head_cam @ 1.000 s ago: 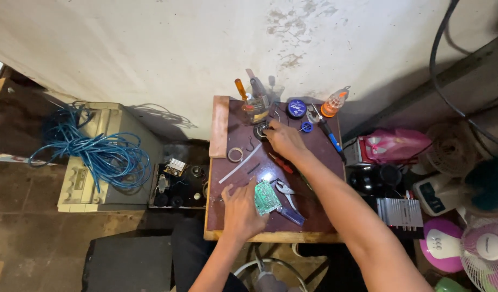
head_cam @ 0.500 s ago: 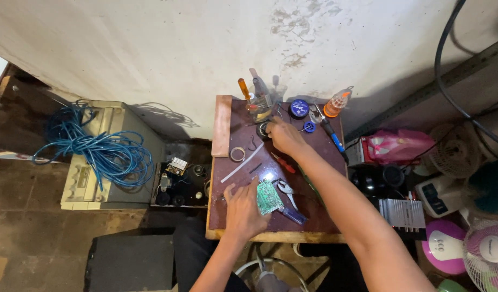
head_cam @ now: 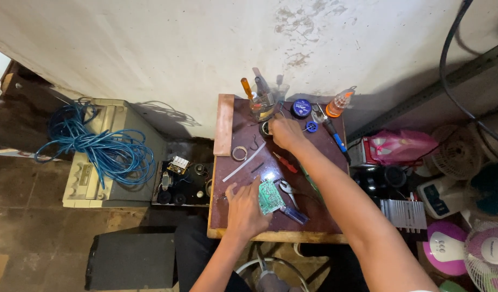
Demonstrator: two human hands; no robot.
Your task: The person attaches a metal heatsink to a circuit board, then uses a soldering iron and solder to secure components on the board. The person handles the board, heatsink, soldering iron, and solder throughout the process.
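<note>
Left hand (head_cam: 243,208) pressed flat, holding the green circuit board (head_cam: 271,197) near the bench's (head_cam: 222,125) front edge; right hand (head_cam: 284,131), grip unclear, reached by the tool jar (head_cam: 261,105), which it might have toppled.

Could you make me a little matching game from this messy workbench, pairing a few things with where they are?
Things:
1. green circuit board
2. blue cable coil
3. pink bag
4. orange-capped bottle

Places:
A. on the grey box left of the table
B. right of the table, on the floor clutter
C. by the left hand, at the table's near edge
D. at the table's far right corner, near the wall

Pairs: 1-C, 2-A, 3-B, 4-D
</note>
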